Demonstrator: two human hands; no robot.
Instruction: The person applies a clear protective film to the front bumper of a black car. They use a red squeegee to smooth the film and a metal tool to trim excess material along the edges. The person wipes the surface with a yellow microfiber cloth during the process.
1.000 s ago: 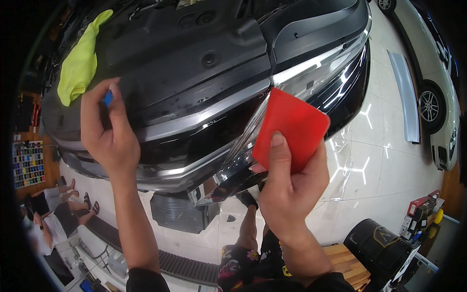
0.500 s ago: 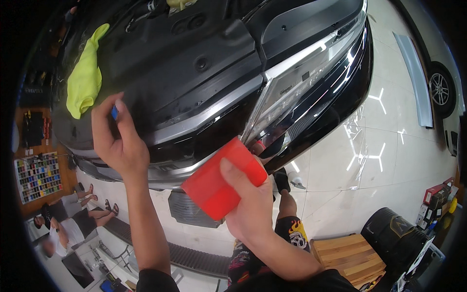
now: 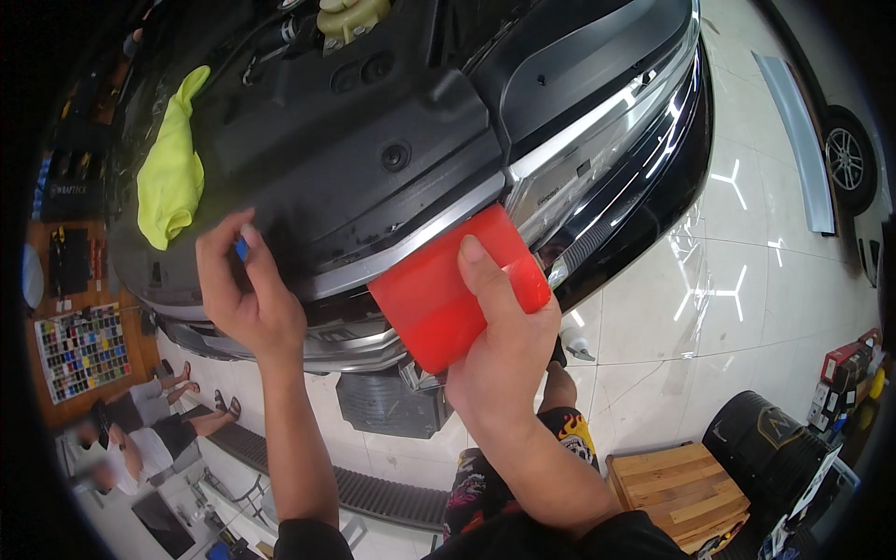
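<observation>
My right hand (image 3: pixel 504 364) grips a flat red squeegee (image 3: pixel 448 294), a flexible rectangular sheet, with the thumb on its face and the fingers behind it. It hangs over the silver front trim (image 3: pixel 411 233) of a black car, beside the clear headlight (image 3: pixel 579 168); whether it touches them is not plain. Raised above the car's front edge, my left hand (image 3: pixel 250 294) pinches a small blue piece (image 3: pixel 242 248) between thumb and fingers, mostly hidden. A yellow-green cloth (image 3: pixel 172 168) lies crumpled on the black engine-bay cover (image 3: pixel 308 177), beyond my left hand.
A wooden box (image 3: pixel 679 495) and a black drum (image 3: pixel 761 434) stand at the lower right. A long grey-blue panel (image 3: pixel 798 140) lies on the glossy tiled floor near another car's wheel (image 3: pixel 847 159). Two people (image 3: pixel 154 448) sit at the far left. A dark ridged mat (image 3: pixel 392 401) lies below the bumper.
My right hand has moved the red squeegee up and to the right, over the silver trim near the headlight. The left hand keeps its pinch. The whole view has shifted slightly.
</observation>
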